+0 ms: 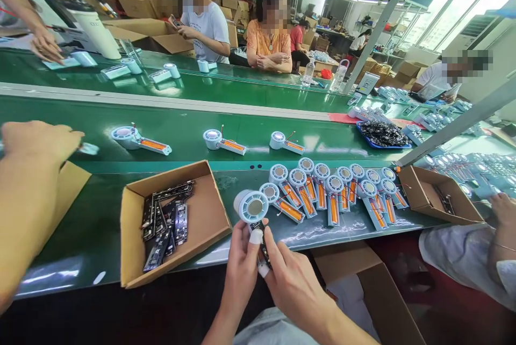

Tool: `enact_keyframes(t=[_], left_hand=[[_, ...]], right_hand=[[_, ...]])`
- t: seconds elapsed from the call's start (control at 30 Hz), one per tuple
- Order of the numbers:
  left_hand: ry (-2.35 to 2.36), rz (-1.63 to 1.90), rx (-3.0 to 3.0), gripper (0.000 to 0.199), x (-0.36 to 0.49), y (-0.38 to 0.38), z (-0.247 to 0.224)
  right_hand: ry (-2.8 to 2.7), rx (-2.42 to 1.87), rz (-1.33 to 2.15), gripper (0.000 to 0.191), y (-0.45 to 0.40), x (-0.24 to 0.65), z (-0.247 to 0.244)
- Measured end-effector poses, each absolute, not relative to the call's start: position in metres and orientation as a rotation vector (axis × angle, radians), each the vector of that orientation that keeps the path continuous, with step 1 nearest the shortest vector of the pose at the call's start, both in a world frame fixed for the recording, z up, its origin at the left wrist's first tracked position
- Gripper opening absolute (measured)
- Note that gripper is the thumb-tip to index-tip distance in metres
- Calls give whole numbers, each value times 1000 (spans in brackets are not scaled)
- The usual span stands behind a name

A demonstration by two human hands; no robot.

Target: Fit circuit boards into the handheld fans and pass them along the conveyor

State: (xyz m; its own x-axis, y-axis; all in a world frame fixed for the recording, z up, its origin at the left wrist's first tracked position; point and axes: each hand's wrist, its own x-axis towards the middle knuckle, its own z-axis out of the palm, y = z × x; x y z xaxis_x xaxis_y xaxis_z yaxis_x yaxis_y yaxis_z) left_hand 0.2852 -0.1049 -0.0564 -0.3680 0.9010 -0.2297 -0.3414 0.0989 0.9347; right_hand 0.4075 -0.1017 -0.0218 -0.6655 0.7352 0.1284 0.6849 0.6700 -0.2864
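A light-blue handheld fan (253, 206) with a round head is held upright over the bench's front edge. My left hand (241, 259) wraps its handle from the left, with a white cover on the thumb. From the right, my right hand (292, 270) grips the lower handle, where a dark circuit board (264, 248) lies along the open side. The fingers hide most of the handle. To the left, a cardboard tray (209, 210) holds several loose circuit boards (173, 221). Close on the right stand several similar fans (334, 194) with orange battery cells showing.
Three open fans, one of them a fan (223, 141) near the middle, lie on the green conveyor belt (181, 130). A second cardboard box (427, 184) and a blue tray (382, 135) of dark parts are on the right. A co-worker's arm (32, 184) reaches in from the left.
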Motion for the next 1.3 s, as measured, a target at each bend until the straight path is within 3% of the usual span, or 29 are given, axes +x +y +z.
enact_keyframes(t=[0.13, 0.37, 0.43, 0.57, 0.7, 1.0, 1.17, 1.3], left_hand=[[1371, 1551, 527, 57, 291, -103, -51], [1352, 1478, 599, 52, 280, -106, -52], [1301, 1441, 551, 53, 280, -106, -51], [1287, 1410, 381, 66, 289, -105, -52], [1382, 1386, 371, 67, 297, -106, -57], [1628, 1322, 594, 71, 293, -102, -51], [1672, 1280, 858, 55, 281, -95, -46], [1742, 998, 1196, 36, 239, -102, -20]], right_hand=[[-2637, -1232, 318, 77, -103, 405, -25], [-2741, -906, 666, 80, -76, 427, -18], [-2586, -898, 891, 78, -71, 432, -30], [-2042, -811, 1461, 94, -74, 430, -58], [-1598, -743, 1713, 95, -88, 418, -69], [-1251, -801, 1884, 92, -96, 396, -60], [-1294, -914, 1887, 89, -95, 401, -61], [-1410, -992, 1822, 75, -93, 408, -67]])
